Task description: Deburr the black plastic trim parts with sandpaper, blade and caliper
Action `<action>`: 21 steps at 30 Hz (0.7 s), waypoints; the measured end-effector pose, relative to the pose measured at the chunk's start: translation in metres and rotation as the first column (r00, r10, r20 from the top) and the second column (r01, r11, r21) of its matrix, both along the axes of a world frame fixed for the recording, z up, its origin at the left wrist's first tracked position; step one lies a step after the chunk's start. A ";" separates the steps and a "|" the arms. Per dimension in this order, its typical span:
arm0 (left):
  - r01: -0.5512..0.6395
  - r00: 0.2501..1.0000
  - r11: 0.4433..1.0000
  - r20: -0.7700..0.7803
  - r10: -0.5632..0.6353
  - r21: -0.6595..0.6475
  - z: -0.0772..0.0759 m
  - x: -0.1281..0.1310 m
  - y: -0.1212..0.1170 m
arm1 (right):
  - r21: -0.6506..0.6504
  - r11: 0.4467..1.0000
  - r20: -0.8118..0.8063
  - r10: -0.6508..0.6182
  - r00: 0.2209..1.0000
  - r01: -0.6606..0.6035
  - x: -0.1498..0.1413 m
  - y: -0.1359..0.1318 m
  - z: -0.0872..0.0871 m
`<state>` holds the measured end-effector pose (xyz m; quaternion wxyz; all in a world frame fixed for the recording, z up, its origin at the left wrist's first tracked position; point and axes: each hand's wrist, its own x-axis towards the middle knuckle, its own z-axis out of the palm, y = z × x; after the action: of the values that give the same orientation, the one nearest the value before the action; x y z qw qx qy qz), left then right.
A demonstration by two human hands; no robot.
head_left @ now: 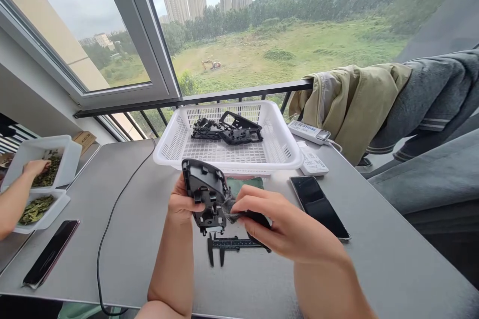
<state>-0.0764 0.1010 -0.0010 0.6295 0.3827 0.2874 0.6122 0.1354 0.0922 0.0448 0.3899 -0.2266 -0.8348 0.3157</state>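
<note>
Gripping a black plastic part [205,193] at the centre of the view, the left hand [182,200] is curling around its lower edge and holding it up off the table [396,264]. The right hand [286,224] is pinching a grey fibre wad [230,211] and pressing it against the part's ribbed back. A dark piece is showing under those fingers, too hidden to name.

Just below the part, at 6 o'clock, a black caliper [232,244] is lying on the table. At 12 o'clock, a white basket [175,142] is holding more black parts [226,129], and a green cloth [244,184] is showing between the basket and the hands.

At 3 o'clock, a black phone [318,207] is lying flat, with white devices [312,163] sitting at 2 o'clock under a jacket [348,104] draped over the railing [262,88]. At 9 o'clock, another person's hand [36,168] is reaching into a white tray [65,154] of green leaves [47,172], beside a second tray [56,204]. A second phone [50,253] is lying at 8 o'clock.
</note>
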 end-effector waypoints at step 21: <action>0.076 0.997 0.993 -0.016 -0.078 -0.093 0.027 0.027 -0.001 | -0.132 0.969 -0.138 -0.228 0.964 0.210 -0.010 0.009 -0.005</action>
<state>-0.0498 0.1003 0.0260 0.6667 0.3700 0.3065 0.5698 0.1252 0.1011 0.0397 0.4710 -0.3153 -0.7527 0.3349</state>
